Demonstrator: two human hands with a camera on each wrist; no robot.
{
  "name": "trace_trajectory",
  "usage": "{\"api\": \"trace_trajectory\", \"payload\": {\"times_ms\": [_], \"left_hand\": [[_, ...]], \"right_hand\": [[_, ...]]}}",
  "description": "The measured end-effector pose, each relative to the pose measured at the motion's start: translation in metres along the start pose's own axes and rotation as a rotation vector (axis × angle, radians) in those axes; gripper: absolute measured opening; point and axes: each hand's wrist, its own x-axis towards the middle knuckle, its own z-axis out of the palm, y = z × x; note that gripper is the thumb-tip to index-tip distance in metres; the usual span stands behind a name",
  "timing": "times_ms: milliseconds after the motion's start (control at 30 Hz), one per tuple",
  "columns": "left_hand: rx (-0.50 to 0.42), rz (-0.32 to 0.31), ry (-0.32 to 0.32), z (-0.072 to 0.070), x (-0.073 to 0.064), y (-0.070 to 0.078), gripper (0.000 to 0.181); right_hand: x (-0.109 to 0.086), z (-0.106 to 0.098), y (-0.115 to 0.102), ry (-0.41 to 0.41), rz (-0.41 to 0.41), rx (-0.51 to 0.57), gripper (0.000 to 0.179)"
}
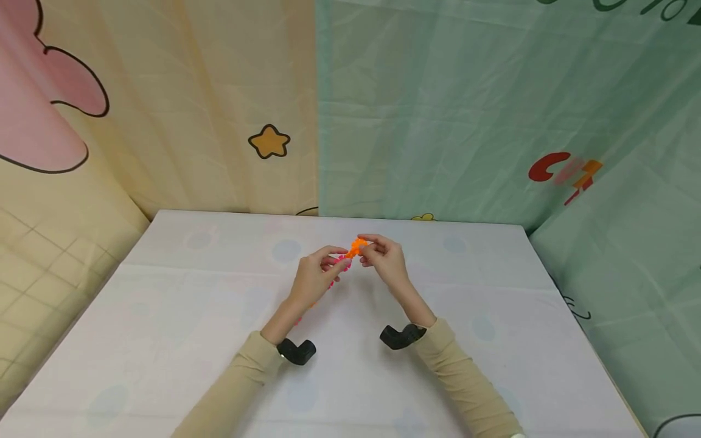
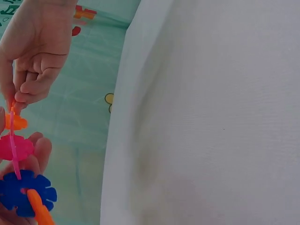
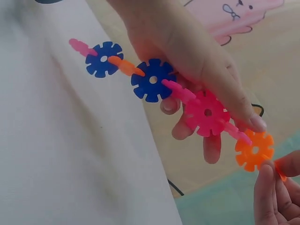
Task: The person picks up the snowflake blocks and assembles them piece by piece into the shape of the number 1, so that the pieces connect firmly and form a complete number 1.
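A chain of notched plastic flower discs, slotted edge to edge, hangs between my two hands over the table. My left hand (image 1: 313, 278) holds it near its upper end, thumb by an orange disc (image 3: 243, 152) and fingers behind a pink disc (image 3: 197, 117). Below that, the chain trails along the palm with a blue disc (image 3: 143, 86), an edge-on orange disc (image 3: 125, 66), another blue disc (image 3: 96, 63) and a pink disc (image 3: 80, 47) at its tail. At the upper end my right hand (image 1: 387, 263) pinches an orange disc (image 3: 280, 171) that meets the first orange one.
A white cloth with faint dots covers the table (image 1: 164, 340). Behind its far edge hangs a printed curtain (image 1: 416, 121), yellow on the left and green on the right. Each wrist wears a black camera mount (image 1: 297, 353).
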Motion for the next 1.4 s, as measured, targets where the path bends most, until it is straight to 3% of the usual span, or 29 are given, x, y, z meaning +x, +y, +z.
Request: {"api": "trace_trajectory", "payload": {"times_ms": [167,333,500,600,833,1167,1400], "left_hand": [[-0.063,-0.091,-0.067,-0.008,-0.001,0.001,0.034],[0.022,-0.183,-0.153,-0.023,-0.009,-0.002,0.039],[0.103,-0.210,-0.280,-0.036,-0.017,-0.011,0.036],[0.092,-0.206,-0.311,-0.037,-0.020,-0.018,0.033],[0.033,-0.236,-0.279,-0.026,-0.023,-0.023,0.027],[0.024,-0.380,-0.188,0.005,-0.025,-0.018,0.025],[-0.037,-0.430,-0.133,0.017,-0.024,-0.019,0.024]], "right_hand": [[0.004,-0.007,-0.004,0.006,0.062,0.044,0.028],[0.006,-0.015,-0.004,0.003,0.087,0.052,0.030],[0.010,-0.024,0.002,0.026,0.120,0.044,0.030],[0.015,-0.027,0.006,0.035,0.149,0.052,0.030],[0.035,-0.028,0.014,0.014,0.226,0.032,0.031],[0.064,-0.014,0.032,0.011,0.296,0.026,0.033],[0.072,-0.002,0.040,0.033,0.339,0.030,0.034]]}}
